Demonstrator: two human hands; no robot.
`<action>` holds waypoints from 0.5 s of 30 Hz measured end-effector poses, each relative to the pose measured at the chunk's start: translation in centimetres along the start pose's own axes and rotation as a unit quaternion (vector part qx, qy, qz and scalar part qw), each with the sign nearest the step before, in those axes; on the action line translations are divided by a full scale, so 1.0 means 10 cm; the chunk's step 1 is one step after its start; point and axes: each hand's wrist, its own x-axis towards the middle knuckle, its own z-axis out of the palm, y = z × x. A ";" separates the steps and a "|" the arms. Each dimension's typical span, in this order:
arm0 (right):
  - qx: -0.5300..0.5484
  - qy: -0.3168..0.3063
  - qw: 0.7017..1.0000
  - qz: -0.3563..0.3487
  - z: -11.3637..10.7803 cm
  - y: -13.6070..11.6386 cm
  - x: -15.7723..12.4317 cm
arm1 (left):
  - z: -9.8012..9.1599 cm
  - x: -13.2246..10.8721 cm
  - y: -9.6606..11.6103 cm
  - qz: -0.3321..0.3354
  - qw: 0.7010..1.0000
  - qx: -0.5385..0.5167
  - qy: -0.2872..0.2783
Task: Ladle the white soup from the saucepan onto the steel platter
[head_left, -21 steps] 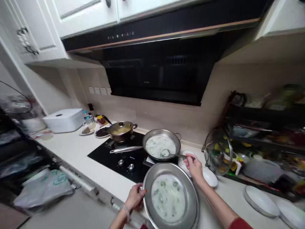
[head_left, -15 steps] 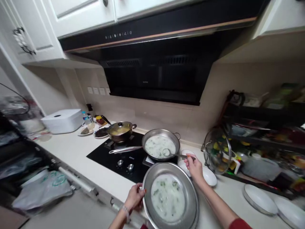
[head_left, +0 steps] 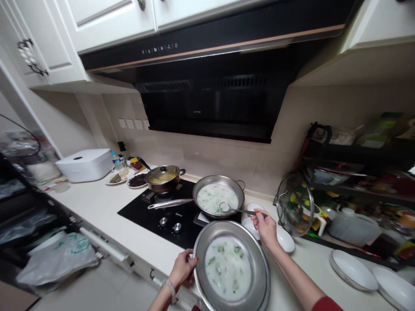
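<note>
Since the earlier frame the scene has slid slightly left in my view, and the ladle (head_left: pixel 240 211) has barely shifted. Its head sits in the pan (head_left: pixel 241 196) of white soup (head_left: pixel 210 194), centre of the frame, on the stove (head_left: pixel 145 214). My right hand (head_left: pixel 265 226) has its fingers pinching the handle; my left hand (head_left: pixel 182 268) pinches the rim of the steel bowl (head_left: pixel 259 268), lower centre.

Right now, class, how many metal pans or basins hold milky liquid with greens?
2: the long-handled steel pan on the black cooktop, and the steel basin gripped at its rim by the left hand. Others could be hidden.
</note>
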 end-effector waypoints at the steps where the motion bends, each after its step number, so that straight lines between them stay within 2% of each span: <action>1: -0.001 -0.001 1.000 0.000 0.00 0.00 0.00 | 0.00 0.00 0.00 -0.001 1.000 -0.001 0.002; 15: -0.007 -0.007 1.000 0.000 0.00 0.00 0.01 | -0.01 0.01 -0.02 0.003 1.000 -0.004 -0.003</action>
